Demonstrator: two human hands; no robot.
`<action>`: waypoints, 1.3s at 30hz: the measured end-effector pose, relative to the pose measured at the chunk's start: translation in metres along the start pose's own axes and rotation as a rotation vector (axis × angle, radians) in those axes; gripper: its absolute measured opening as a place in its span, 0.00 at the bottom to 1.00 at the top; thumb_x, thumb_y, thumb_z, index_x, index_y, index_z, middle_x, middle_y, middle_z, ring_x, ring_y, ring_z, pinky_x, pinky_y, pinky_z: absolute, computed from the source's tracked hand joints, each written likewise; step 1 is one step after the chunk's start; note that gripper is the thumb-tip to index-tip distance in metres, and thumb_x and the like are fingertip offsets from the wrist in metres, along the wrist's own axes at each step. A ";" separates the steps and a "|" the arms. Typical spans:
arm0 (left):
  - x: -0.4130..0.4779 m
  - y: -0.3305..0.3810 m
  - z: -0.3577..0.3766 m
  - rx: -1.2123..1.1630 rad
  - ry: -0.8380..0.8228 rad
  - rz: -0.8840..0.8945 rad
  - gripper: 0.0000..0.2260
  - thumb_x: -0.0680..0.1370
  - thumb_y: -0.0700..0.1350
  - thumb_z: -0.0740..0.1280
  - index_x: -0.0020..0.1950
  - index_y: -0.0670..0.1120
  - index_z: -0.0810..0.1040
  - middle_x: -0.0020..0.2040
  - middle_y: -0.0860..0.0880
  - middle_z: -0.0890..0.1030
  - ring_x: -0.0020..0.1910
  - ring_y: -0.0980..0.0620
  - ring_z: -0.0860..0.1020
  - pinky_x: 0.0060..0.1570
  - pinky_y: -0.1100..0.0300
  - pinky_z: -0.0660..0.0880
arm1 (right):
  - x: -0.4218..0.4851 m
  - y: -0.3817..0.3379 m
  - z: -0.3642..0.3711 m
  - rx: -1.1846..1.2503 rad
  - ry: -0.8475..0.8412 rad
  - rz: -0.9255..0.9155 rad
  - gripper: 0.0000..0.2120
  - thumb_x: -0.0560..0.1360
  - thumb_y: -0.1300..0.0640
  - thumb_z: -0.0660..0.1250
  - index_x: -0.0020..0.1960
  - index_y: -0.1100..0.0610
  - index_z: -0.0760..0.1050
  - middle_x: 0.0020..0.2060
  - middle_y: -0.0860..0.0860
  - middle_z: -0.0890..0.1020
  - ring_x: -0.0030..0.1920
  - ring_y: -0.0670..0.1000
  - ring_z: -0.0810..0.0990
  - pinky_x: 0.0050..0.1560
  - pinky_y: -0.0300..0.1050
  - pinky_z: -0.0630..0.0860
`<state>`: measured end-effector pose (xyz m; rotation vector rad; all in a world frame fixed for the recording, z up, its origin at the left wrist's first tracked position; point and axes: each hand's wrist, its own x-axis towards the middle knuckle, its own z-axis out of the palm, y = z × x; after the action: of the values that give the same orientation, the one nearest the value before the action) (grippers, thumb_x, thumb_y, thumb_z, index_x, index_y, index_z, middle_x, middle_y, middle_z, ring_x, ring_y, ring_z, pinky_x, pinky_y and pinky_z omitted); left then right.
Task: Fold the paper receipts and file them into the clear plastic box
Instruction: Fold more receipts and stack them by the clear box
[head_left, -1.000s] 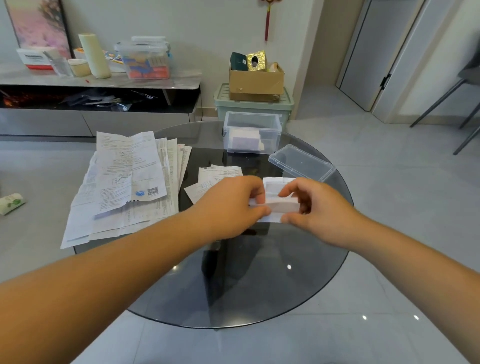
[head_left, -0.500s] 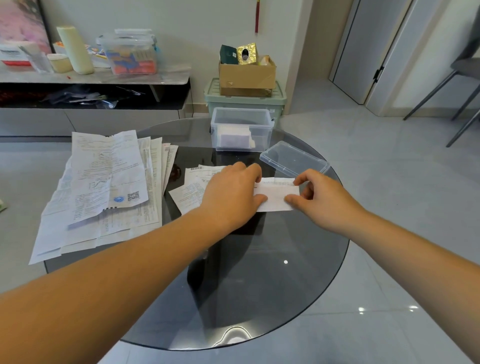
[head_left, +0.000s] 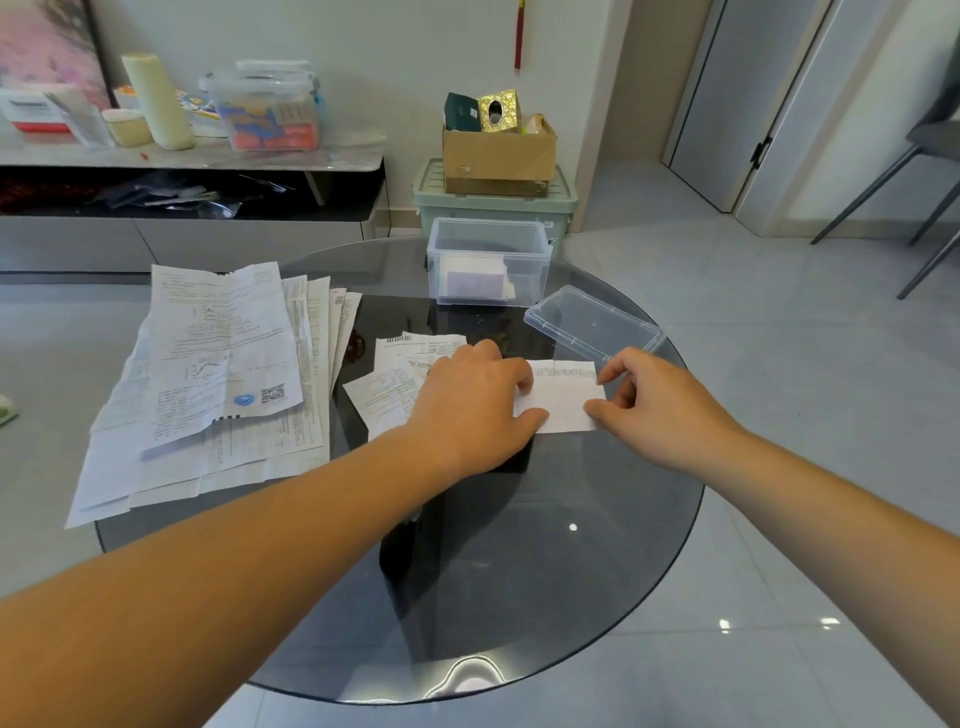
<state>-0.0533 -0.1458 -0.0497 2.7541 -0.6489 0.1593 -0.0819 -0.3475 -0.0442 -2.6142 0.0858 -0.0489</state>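
A second before, the receipt (head_left: 563, 400) had been held up off the glass between both hands; by this moment it lay flat on the worktop (head_left: 519, 597), toward its right edge, just short of the lid (head_left: 592, 325). The left hand (head_left: 478, 410) rested on the receipt's left end with fingers only lightly bent, pressing it down. The right hand (head_left: 660, 410) pinched the right end between thumb and forefinger. That suggested the fold was being flattened into a crease, so filing was probably the next step. The clear plastic box (head_left: 488, 262) stood open at the far edge, well within reach.

The left hand hid the receipt's left end, so the crease and the number of folds could not be told, nor whether the thumb lay under the paper. It also covered part of the loose receipts (head_left: 400, 374) beside it. Something pale lay inside the box, blurred by its wall. The large sheets (head_left: 223, 374) overhung the left edge.
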 end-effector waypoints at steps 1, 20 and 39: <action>-0.001 0.000 -0.001 -0.012 0.021 0.005 0.19 0.78 0.62 0.66 0.65 0.55 0.76 0.60 0.50 0.76 0.58 0.52 0.72 0.61 0.55 0.72 | 0.000 -0.001 0.000 0.000 0.002 -0.003 0.12 0.77 0.49 0.70 0.56 0.50 0.72 0.39 0.47 0.80 0.40 0.47 0.79 0.36 0.41 0.71; -0.007 -0.014 -0.001 -0.121 0.118 0.019 0.25 0.72 0.65 0.70 0.63 0.54 0.71 0.57 0.53 0.75 0.55 0.54 0.72 0.57 0.54 0.75 | -0.007 -0.015 -0.008 -0.187 0.163 -0.108 0.23 0.70 0.36 0.72 0.57 0.48 0.72 0.50 0.45 0.70 0.55 0.50 0.71 0.45 0.41 0.68; -0.012 -0.017 -0.008 -0.113 0.073 0.029 0.17 0.76 0.62 0.68 0.61 0.55 0.76 0.57 0.52 0.76 0.56 0.53 0.73 0.60 0.53 0.74 | -0.009 -0.012 -0.002 -0.117 0.109 -0.236 0.12 0.74 0.45 0.72 0.53 0.48 0.76 0.50 0.45 0.76 0.55 0.50 0.73 0.58 0.53 0.74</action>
<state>-0.0566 -0.1242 -0.0487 2.6186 -0.6573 0.2217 -0.0902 -0.3370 -0.0364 -2.7247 -0.1876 -0.2772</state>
